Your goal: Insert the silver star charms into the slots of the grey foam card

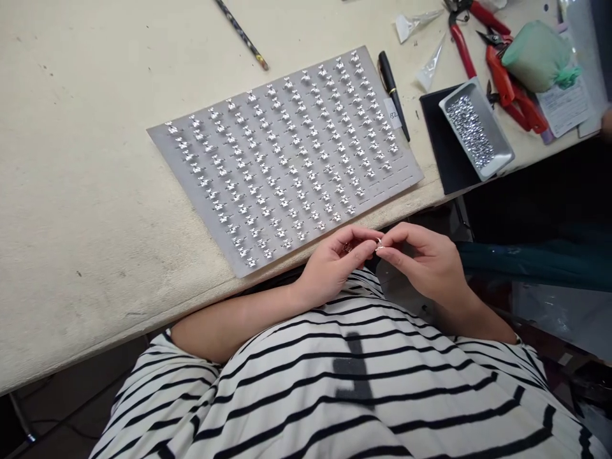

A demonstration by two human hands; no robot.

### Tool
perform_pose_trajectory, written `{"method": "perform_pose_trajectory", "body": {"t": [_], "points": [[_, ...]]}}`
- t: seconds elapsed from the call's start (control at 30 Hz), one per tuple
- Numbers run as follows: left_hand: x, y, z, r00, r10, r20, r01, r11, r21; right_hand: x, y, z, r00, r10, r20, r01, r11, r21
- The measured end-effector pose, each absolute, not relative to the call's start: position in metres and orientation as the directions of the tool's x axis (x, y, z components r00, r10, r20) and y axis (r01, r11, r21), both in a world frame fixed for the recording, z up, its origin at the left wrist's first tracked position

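My left hand and my right hand meet just below the table's front edge. Thumb and forefinger of each pinch one small silver ring, mostly covered by the fingertips. Inside the curled fingers of my left hand something small and shiny shows, too hidden to make out. Beyond my hands lies a grey display board, tilted on the table, with rows of silver rings standing in its slots. A few slots near its right corner hold nothing.
A grey tray of small silver pieces sits on a black pad at the right. Behind it are red-handled pliers, a green pouch and small plastic cones. A black pen and a pencil lie near the board.
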State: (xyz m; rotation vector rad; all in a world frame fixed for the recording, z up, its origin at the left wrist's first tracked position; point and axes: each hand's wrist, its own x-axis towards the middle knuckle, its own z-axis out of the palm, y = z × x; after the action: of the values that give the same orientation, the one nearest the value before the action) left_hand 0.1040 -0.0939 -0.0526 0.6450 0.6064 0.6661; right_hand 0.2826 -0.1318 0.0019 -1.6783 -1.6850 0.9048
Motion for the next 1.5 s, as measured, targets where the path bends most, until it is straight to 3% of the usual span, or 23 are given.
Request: {"method": "perform_pose_trajectory", "body": {"t": [0.1, 0.3, 0.5, 0.67, 0.87, 0.97, 1.5], "points": [[0.102, -0.092, -0.048, 0.664, 0.662, -0.347, -0.313, 0.668, 0.675, 0.284, -0.134, 0.001, 0.013, 0.995, -0.103, 0.538, -0.093, -0.837], [0.104, -0.089, -0.042, 0.754, 0.466, -0.462, -0.337, 0.879, 0.336, 0.289, -0.141, -0.017, 0.117, 0.988, 0.097, 0.553, 0.017, -0.833], [0.105, -0.088, -0.045, 0.77, 0.453, -0.45, -0.347, 0.888, 0.301, 0.287, -0.14, -0.019, -0.148, 0.926, 0.347, 0.683, 0.349, -0.642], [0.106, -0.09, -0.048, 0.75, 0.481, -0.454, -0.376, 0.875, 0.306, 0.287, -0.136, -0.017, -0.235, 0.893, 0.383, 0.71, 0.427, -0.56], [0.105, -0.091, -0.048, 0.73, 0.483, -0.483, -0.375, 0.875, 0.307, 0.315, -0.095, -0.037, 0.07, 0.829, 0.555, 0.844, 0.247, -0.476], [0.104, -0.09, -0.048, 0.735, 0.476, -0.483, -0.366, 0.878, 0.308, 0.333, -0.066, -0.053, 0.136, 0.813, 0.566, 0.864, 0.182, -0.469], [0.104, -0.091, -0.052, 0.734, 0.473, -0.487, -0.365, 0.88, 0.305, 0.347, -0.047, -0.064, 0.058, 0.919, 0.391, 0.932, 0.09, -0.35]]}}
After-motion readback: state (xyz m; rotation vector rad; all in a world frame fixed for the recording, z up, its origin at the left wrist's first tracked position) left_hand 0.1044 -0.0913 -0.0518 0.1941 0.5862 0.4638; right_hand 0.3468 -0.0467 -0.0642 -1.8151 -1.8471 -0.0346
